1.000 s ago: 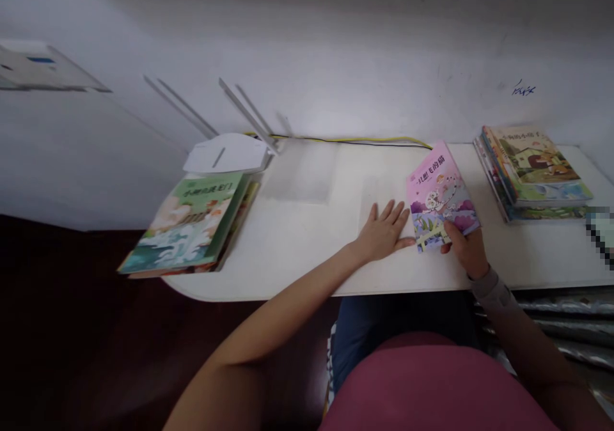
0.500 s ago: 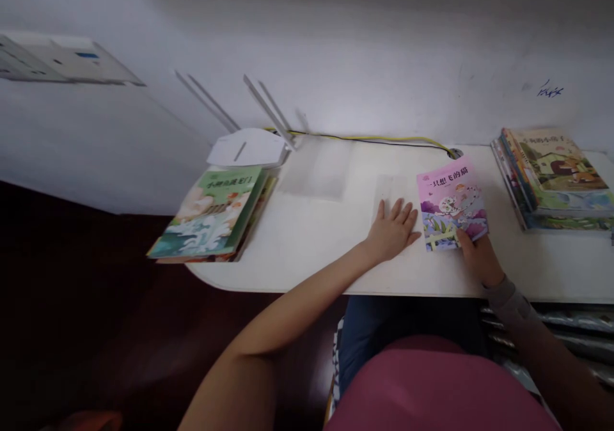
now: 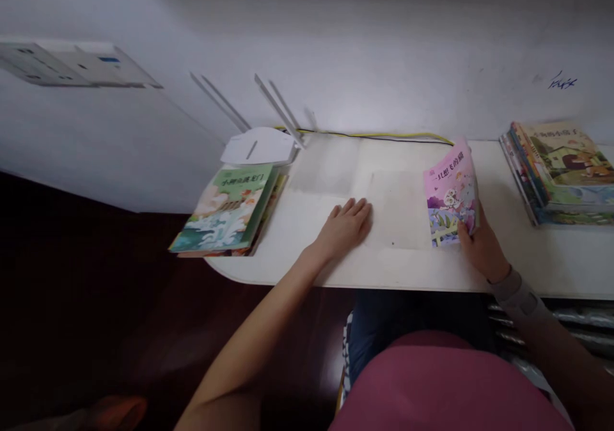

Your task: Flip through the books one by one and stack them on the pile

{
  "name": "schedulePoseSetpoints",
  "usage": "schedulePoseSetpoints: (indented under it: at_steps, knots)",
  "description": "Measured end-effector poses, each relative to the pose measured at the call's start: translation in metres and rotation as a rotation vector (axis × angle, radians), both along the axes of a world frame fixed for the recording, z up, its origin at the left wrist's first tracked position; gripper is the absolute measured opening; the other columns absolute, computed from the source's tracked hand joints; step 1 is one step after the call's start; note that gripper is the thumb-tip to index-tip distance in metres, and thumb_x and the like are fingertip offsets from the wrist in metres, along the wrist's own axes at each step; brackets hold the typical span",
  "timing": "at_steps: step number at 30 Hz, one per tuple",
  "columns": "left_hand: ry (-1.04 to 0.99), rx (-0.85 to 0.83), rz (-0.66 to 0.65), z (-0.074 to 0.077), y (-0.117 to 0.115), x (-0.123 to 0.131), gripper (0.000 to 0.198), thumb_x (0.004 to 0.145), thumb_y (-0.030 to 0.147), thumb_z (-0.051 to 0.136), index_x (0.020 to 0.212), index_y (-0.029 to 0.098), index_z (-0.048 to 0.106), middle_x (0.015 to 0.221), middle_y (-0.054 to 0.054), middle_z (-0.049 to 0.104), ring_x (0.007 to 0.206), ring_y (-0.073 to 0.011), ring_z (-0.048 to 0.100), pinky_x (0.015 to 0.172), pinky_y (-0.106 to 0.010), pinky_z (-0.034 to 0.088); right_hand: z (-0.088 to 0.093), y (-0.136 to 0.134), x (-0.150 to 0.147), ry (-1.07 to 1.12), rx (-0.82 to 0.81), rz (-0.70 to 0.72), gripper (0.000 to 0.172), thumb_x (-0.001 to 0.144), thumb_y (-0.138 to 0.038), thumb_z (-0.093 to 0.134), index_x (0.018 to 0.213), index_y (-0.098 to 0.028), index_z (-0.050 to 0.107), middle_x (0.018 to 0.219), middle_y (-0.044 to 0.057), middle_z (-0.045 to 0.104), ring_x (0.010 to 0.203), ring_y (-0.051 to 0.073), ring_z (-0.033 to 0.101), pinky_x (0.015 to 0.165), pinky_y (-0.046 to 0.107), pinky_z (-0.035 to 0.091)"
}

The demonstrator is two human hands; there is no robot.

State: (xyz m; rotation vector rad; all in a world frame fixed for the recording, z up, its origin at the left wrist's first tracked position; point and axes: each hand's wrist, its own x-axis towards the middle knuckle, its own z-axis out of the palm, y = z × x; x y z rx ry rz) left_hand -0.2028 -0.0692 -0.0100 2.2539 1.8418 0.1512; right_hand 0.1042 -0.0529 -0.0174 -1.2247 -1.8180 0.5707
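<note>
My right hand (image 3: 482,242) grips a thin pink picture book (image 3: 448,197) by its lower right side, thumb on the cover, other fingers hidden behind. The book is raised at its right side and tilted, its cover facing up and showing a white cat and Chinese lettering. Palm down, my left hand (image 3: 344,226) lies on the white table (image 3: 288,268) with fingers stretched out, holding nothing. Between the two hands is a faint translucent rectangle (image 3: 398,223), seemingly a clear plastic sheet or cover, partly behind the pink book.
A stack of picture books with a green cover (image 3: 225,210) overhangs the table's left end. Behind it stands a white router (image 3: 259,146) with upright antennas. Another book stack (image 3: 568,162) sits at the right. A yellow cable (image 3: 403,135) runs along the wall.
My left hand has slid left across the table, away from the pink book. My right hand has tipped the book up at its right side, and more of the translucent rectangle shows.
</note>
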Motion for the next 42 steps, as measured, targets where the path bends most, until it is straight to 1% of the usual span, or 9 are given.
schedulePoseSetpoints:
  at_steps: [3,6,11,15,19,23,31,37,42]
  knots:
    - [0.001,0.005,-0.037,-0.004,-0.004,-0.006,0.051,0.097,0.035,0.034,0.143,0.013,0.04,0.153,-0.016,0.034,0.141,-0.0353,0.028,0.11,-0.058,0.026,0.016,0.0,-0.026,-0.219,0.137,0.075,0.073,0.088,-0.022,0.043,0.153,-0.015,0.009,0.157,0.016,0.022,0.142,0.03,0.028,0.112,0.051,0.033]
    - [0.013,0.043,-0.039,-0.009,-0.006,-0.007,0.051,0.097,0.036,0.034,0.143,0.014,0.041,0.152,-0.016,0.035,0.142,-0.0351,0.028,0.111,-0.057,0.025,0.024,-0.004,-0.061,-0.378,0.174,0.233,0.077,0.085,-0.011,0.037,0.153,-0.014,0.002,0.159,0.015,0.019,0.146,0.028,0.017,0.116,0.052,0.027]
    - [-0.011,0.069,-0.056,-0.014,-0.007,-0.008,0.05,0.097,0.033,0.034,0.145,0.02,0.038,0.152,-0.012,0.037,0.142,-0.0333,0.027,0.111,-0.057,0.024,0.02,-0.017,-0.113,-0.69,0.111,0.322,0.063,0.085,-0.005,0.032,0.148,-0.006,0.027,0.154,0.021,0.029,0.144,0.033,0.023,0.113,0.056,0.025]
    - [-0.031,0.054,-0.046,-0.013,-0.009,-0.008,0.05,0.094,0.027,0.039,0.145,0.024,0.039,0.152,-0.011,0.037,0.143,-0.0332,0.027,0.112,-0.057,0.024,0.013,-0.019,-0.134,-0.829,0.143,0.318,0.052,0.093,-0.017,0.036,0.143,-0.004,0.037,0.151,0.024,0.033,0.141,0.037,0.029,0.111,0.06,0.023]
    - [-0.033,0.037,-0.065,-0.013,-0.01,-0.011,0.052,0.094,0.025,0.039,0.146,0.022,0.038,0.154,-0.011,0.034,0.143,-0.0334,0.025,0.113,-0.057,0.023,0.006,-0.013,-0.139,-0.878,0.101,0.377,0.072,0.088,-0.046,0.055,0.144,-0.004,0.037,0.151,0.025,0.032,0.14,0.039,0.029,0.11,0.059,0.025]
    - [-0.088,0.023,-0.106,-0.017,-0.009,-0.018,0.053,0.095,0.027,0.037,0.147,0.022,0.033,0.155,-0.012,0.031,0.145,-0.0316,0.021,0.114,-0.057,0.02,0.001,-0.007,-0.138,-0.892,0.103,0.414,0.081,0.086,-0.058,0.054,0.145,-0.005,0.035,0.151,0.025,0.031,0.14,0.037,0.029,0.11,0.059,0.027]
    - [-0.243,0.049,-0.086,-0.02,-0.008,-0.029,0.058,0.09,0.029,0.042,0.145,0.011,0.035,0.153,-0.019,0.033,0.144,-0.0285,0.023,0.115,-0.051,0.022,0.007,0.003,-0.133,-0.927,0.131,0.476,0.082,0.085,-0.059,0.056,0.143,-0.003,0.038,0.15,0.025,0.034,0.138,0.038,0.033,0.108,0.057,0.031]
    - [-0.347,0.067,-0.036,-0.02,-0.007,-0.029,0.049,0.092,0.028,0.039,0.138,0.014,0.046,0.149,-0.016,0.041,0.142,-0.027,0.03,0.115,-0.052,0.024,0.018,0.022,-0.119,-0.868,0.074,0.64,0.07,0.08,-0.044,0.068,0.136,-0.007,0.047,0.144,0.022,0.045,0.134,0.032,0.041,0.109,0.044,0.036]
    - [-0.447,0.149,0.02,-0.023,-0.006,-0.027,0.042,0.091,0.023,0.039,0.13,0.016,0.055,0.141,-0.014,0.051,0.135,-0.0258,0.043,0.113,-0.053,0.03,0.022,0.026,-0.117,-0.818,0.044,0.684,0.054,0.079,-0.035,0.07,0.123,-0.007,0.056,0.135,0.02,0.053,0.129,0.031,0.046,0.108,0.042,0.036]
